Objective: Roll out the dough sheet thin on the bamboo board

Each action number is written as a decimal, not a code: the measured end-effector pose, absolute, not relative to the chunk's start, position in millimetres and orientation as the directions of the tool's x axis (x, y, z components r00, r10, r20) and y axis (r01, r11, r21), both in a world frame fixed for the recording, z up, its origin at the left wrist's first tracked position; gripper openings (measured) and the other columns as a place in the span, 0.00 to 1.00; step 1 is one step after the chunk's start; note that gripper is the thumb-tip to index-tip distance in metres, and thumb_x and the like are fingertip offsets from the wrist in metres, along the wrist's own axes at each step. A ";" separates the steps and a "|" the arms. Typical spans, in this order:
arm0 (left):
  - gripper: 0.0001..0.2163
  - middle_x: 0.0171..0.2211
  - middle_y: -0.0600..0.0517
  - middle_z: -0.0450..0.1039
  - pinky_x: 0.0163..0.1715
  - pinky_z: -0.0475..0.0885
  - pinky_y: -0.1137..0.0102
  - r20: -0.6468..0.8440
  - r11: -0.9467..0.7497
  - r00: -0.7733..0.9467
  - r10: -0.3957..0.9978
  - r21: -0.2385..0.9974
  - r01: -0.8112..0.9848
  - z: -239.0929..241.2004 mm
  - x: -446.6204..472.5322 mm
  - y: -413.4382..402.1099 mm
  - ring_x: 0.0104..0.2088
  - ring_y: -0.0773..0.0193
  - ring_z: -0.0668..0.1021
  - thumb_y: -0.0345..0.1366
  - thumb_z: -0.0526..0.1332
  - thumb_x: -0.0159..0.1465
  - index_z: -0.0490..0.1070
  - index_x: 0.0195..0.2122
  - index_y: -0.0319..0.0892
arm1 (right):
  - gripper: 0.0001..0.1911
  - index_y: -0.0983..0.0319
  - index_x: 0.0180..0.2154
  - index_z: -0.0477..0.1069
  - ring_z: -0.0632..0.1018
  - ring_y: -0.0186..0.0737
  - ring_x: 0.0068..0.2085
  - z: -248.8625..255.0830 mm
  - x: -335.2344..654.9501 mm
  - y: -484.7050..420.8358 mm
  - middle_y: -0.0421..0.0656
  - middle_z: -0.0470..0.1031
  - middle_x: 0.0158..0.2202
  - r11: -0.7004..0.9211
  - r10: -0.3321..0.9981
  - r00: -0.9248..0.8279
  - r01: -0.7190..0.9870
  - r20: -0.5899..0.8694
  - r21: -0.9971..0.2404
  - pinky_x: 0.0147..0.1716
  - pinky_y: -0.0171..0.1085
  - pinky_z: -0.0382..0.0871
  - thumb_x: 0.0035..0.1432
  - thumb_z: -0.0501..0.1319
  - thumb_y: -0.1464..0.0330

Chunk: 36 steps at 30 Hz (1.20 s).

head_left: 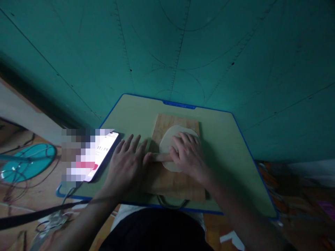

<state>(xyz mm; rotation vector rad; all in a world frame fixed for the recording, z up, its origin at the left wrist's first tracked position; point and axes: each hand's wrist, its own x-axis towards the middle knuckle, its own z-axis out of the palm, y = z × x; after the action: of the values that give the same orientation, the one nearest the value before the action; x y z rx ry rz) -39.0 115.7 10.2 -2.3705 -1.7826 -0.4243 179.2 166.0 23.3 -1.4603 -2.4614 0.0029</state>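
A pale flat round of dough (169, 139) lies on a wooden board (167, 181) in the middle of a small blue-edged table (225, 153). My right hand (187, 153) lies flat on the dough, fingers stretched out and close together. Left of it, my left hand (128, 158) rests with fingers spread on the board's left edge and the table, its thumb pointing right and meeting my right thumb at the dough's near edge.
A lit phone (101, 157) lies on the table's left side, with a cable running off the front-left corner. A teal wall stands just behind the table. A teal fan (26, 164) sits on the floor at left, among loose wires.
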 end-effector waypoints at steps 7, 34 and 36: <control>0.15 0.46 0.41 0.79 0.52 0.71 0.51 0.447 -0.414 0.331 0.831 0.098 0.905 -12.4 -54.0 71.2 0.51 0.46 0.78 0.38 0.48 0.74 0.70 0.53 0.42 | 0.22 0.61 0.59 0.69 0.68 0.49 0.65 23.0 215.0 131.1 0.52 0.69 0.64 0.588 0.809 -0.489 0.675 0.327 -0.445 0.63 0.51 0.63 0.72 0.47 0.61; 0.12 0.38 0.47 0.78 0.30 0.77 0.66 0.474 -0.127 -0.107 0.874 0.436 0.891 0.3 -93.5 53.3 0.34 0.56 0.82 0.43 0.53 0.73 0.71 0.49 0.45 | 0.33 0.66 0.67 0.63 0.63 0.58 0.69 4.3 197.2 190.0 0.59 0.60 0.70 0.583 0.811 -0.566 0.801 0.145 -0.137 0.68 0.55 0.56 0.69 0.56 0.53; 0.12 0.39 0.47 0.78 0.32 0.77 0.65 0.451 -0.115 -0.111 0.885 0.444 0.889 -2.9 -96.1 53.5 0.36 0.54 0.82 0.43 0.53 0.72 0.71 0.50 0.46 | 0.33 0.65 0.67 0.62 0.62 0.58 0.70 3.2 199.5 188.1 0.58 0.59 0.70 0.577 0.816 -0.563 0.807 0.134 -0.126 0.68 0.57 0.55 0.69 0.56 0.53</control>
<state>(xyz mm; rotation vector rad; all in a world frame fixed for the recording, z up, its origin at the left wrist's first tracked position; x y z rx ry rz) -96.1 53.5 -2.9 -2.0906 -2.0870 -1.0543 199.5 188.1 3.2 -1.3657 -2.6284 0.0749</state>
